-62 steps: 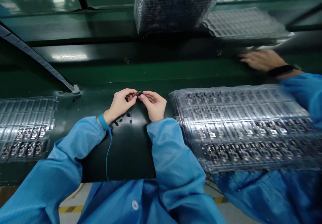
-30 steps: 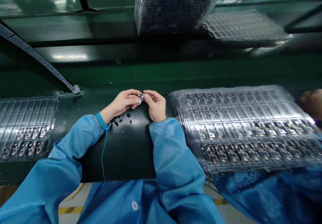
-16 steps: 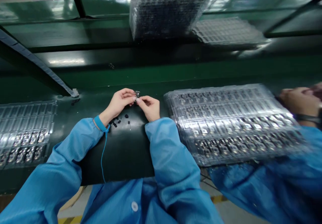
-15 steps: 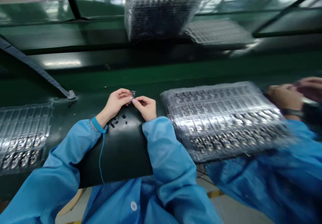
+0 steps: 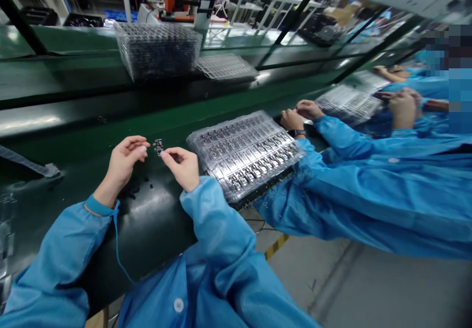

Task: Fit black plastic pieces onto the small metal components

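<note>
Head view: the right hand (image 5: 182, 168) pinches a small circuit part (image 5: 158, 147) by its lower end between thumb and fingertips, the other fingers curled in behind. The part stands up from that grip, raised over the dark green table (image 5: 165, 222), in the gap between the two hands. Just beside it, the left hand (image 5: 122, 164) is partly curled, thumb laid close to the fingers and fingertips pointing toward the part, seemingly a little short of it; whether something tiny sits in that pinch, I cannot tell. A blue strap (image 5: 99, 206) rings the left wrist, and a thin blue cord (image 5: 118, 249) hangs from it down to the table edge. Below the left hand, small dark scraps (image 5: 151, 186) lie on the table. Just to the right of the right hand is a clear plastic tray (image 5: 192, 140) with rows of similar metallic parts (image 5: 254, 169), the front row densely filled. Beyond the tray's far right corner are a co-worker's hands (image 5: 293, 120), close together; what they hold is too small to tell. On the ledge behind the table stands a tall stack of clear trays (image 5: 158, 55), with a low pile of trays (image 5: 226, 67) beside it.
</note>
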The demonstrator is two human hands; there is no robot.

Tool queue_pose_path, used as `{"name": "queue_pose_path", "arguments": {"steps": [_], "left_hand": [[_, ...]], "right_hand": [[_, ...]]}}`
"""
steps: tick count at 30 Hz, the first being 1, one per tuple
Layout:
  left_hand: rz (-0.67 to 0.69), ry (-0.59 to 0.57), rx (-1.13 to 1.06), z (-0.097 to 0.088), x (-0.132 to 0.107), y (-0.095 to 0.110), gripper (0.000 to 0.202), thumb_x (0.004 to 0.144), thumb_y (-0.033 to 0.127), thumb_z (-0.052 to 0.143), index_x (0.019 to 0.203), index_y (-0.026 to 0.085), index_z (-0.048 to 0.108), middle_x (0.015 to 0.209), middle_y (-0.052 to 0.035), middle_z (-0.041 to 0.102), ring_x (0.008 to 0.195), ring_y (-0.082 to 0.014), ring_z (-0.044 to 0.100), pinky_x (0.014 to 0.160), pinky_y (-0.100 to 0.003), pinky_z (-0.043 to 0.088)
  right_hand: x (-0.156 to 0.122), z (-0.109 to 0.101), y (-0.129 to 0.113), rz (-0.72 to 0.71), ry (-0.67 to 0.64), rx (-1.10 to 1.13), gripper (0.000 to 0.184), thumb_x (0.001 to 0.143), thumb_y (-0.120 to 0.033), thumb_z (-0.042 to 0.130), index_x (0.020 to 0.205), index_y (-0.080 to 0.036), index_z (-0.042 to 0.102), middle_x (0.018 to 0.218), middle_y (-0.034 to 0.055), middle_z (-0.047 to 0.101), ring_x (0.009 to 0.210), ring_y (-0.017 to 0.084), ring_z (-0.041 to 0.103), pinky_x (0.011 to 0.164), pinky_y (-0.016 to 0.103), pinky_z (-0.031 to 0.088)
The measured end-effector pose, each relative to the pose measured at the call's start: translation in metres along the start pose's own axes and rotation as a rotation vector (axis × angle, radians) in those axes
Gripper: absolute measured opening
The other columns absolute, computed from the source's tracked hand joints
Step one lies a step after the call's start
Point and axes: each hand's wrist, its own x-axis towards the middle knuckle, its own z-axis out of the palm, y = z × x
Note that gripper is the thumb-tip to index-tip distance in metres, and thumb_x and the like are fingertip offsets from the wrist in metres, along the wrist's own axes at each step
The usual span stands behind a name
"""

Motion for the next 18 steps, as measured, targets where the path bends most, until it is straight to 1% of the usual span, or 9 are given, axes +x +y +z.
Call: {"name": "queue_pose_path", "arguments": {"steps": [1,3,5,7,9,11,12,15,18], "left_hand": [[0.02,0.018,0.017,-0.005,0.004,0.002,0.035,0.072,0.039,0.074,0.1,0.019,0.067,0.093,-0.006,0.069,0.068,-0.0131,0.061,0.058,-0.024,0.049],[0.062,0.095,0.102,-0.018,0.014,0.0,0.029,0.076,0.039,0.07,0.097,0.019,0.068,0.086,-0.0046,0.068,0.065,-0.0122,0.059,0.056,-0.024,0.047],[0.085,0.186,0.24,-0.036,0.025,-0.009,0.025,0.076,0.037,0.069,0.094,0.019,0.069,0.08,-0.0034,0.067,0.064,-0.0123,0.059,0.055,-0.023,0.046],[0.109,0.28,0.382,-0.054,0.033,-0.023,0.022,0.077,0.035,0.068,0.091,0.018,0.069,0.077,-0.0029,0.066,0.065,-0.0129,0.059,0.057,-0.024,0.046],[0.146,0.354,0.496,-0.068,0.036,-0.036,0.019,0.078,0.033,0.066,0.087,0.017,0.069,0.075,-0.0024,0.065,0.066,-0.0129,0.058,0.061,-0.024,0.047],[0.166,0.38,0.573,-0.075,0.036,-0.046,0.017,0.079,0.031,0.063,0.086,0.017,0.069,0.073,-0.002,0.064,0.066,-0.0125,0.057,0.062,-0.024,0.046],[0.167,0.375,0.601,-0.077,0.035,-0.049,0.017,0.079,0.031,0.063,0.086,0.017,0.069,0.073,-0.0018,0.063,0.065,-0.0123,0.056,0.062,-0.024,0.046],[0.165,0.333,0.67,-0.078,0.032,-0.051,0.017,0.079,0.03,0.061,0.088,0.018,0.069,0.074,-0.0014,0.064,0.065,-0.0124,0.056,0.063,-0.024,0.045],[0.164,0.299,0.707,-0.076,0.032,-0.05,0.016,0.077,0.029,0.062,0.088,0.018,0.069,0.073,-0.0009,0.064,0.064,-0.0125,0.055,0.064,-0.024,0.045]], "right_hand": [[-0.006,-0.015,-0.012,-0.014,0.021,-0.049,0.025,0.085,-0.047,0.065,0.081,-0.023,0.071,0.078,-0.0015,0.073,0.072,0.015,0.065,0.071,0.03,0.056],[-0.02,-0.052,-0.033,-0.081,0.024,-0.292,0.019,0.085,-0.04,0.066,0.082,-0.022,0.073,0.076,0.0002,0.073,0.067,0.016,0.063,0.067,0.03,0.053],[-0.027,-0.094,-0.046,-0.072,0.082,-0.513,0.021,0.084,-0.041,0.066,0.084,-0.022,0.074,0.075,0.002,0.073,0.064,0.018,0.063,0.064,0.031,0.051],[-0.026,-0.132,-0.047,0.004,0.095,-0.734,0.025,0.084,-0.043,0.064,0.083,-0.021,0.075,0.073,0.0035,0.073,0.064,0.019,0.064,0.066,0.032,0.049],[-0.017,-0.16,-0.037,0.113,0.056,-0.951,0.026,0.084,-0.042,0.063,0.081,-0.02,0.076,0.07,0.0046,0.072,0.065,0.021,0.065,0.065,0.032,0.047],[-0.007,-0.175,-0.024,0.208,-0.012,-1.116,0.025,0.082,-0.04,0.063,0.079,-0.02,0.077,0.069,0.0053,0.072,0.066,0.022,0.066,0.063,0.032,0.044],[-0.002,-0.179,-0.018,0.242,-0.054,-1.15,0.024,0.081,-0.039,0.064,0.078,-0.02,0.078,0.069,0.0054,0.073,0.067,0.022,0.066,0.062,0.031,0.044],[0.005,-0.18,-0.007,0.302,-0.199,-1.084,0.023,0.079,-0.039,0.065,0.076,-0.02,0.078,0.07,0.0046,0.074,0.069,0.021,0.068,0.062,0.029,0.044],[0.007,-0.178,-0.006,0.345,-0.304,-1.033,0.024,0.079,-0.041,0.065,0.073,-0.02,0.077,0.067,0.0035,0.073,0.068,0.02,0.068,0.062,0.028,0.044]]}}
